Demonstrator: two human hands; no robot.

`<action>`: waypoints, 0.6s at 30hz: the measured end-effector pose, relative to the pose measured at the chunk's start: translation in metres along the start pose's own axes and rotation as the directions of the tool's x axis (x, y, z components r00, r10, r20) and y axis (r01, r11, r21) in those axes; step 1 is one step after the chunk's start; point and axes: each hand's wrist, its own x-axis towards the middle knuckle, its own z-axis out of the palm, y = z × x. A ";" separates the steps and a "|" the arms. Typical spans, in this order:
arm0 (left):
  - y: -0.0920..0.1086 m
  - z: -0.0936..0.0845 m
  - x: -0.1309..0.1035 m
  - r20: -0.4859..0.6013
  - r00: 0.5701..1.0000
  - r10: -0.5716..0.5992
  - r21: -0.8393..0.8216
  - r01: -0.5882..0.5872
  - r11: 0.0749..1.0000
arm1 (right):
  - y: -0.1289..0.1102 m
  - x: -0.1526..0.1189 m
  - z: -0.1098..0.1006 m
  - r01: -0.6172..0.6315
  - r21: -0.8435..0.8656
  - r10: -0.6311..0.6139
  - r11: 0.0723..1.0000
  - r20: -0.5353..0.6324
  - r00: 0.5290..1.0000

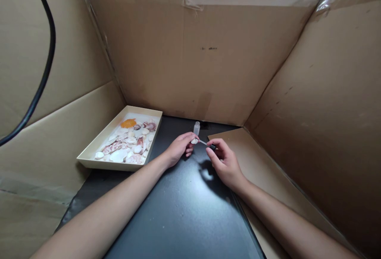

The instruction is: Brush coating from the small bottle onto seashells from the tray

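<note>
My left hand point(182, 147) pinches a small white seashell point(194, 141) between thumb and fingers. Across from it, my right hand point(224, 159) grips a black cap point(212, 146) with a thin, pale, see-through stem point(203, 142). The stem's tip points left and reaches the shell; whether it touches the surface is too small to tell. Just behind my left fingertips a small translucent bottle point(197, 128) stands upright with its mouth uncovered.
A cream tray point(111, 167) on the left holds several white and reddish seashells and an orange piece point(128, 123). Beneath my hands is a dark tabletop point(178, 219). Cardboard walls point(178, 52) enclose it, a cardboard sheet point(238, 142) lies right, and a black cable point(50, 48) hangs left.
</note>
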 end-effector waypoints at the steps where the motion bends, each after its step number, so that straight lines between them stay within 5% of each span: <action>1: 0.000 0.000 0.000 -0.001 1.000 -0.001 0.002 0.001 1.000 | 0.000 0.000 0.000 0.000 -0.013 0.000 1.000 0.023 1.000; 18: 0.000 0.000 0.000 -0.013 1.000 -0.004 -0.024 0.004 1.000 | 0.000 0.000 0.001 -0.006 0.006 0.006 1.000 0.006 1.000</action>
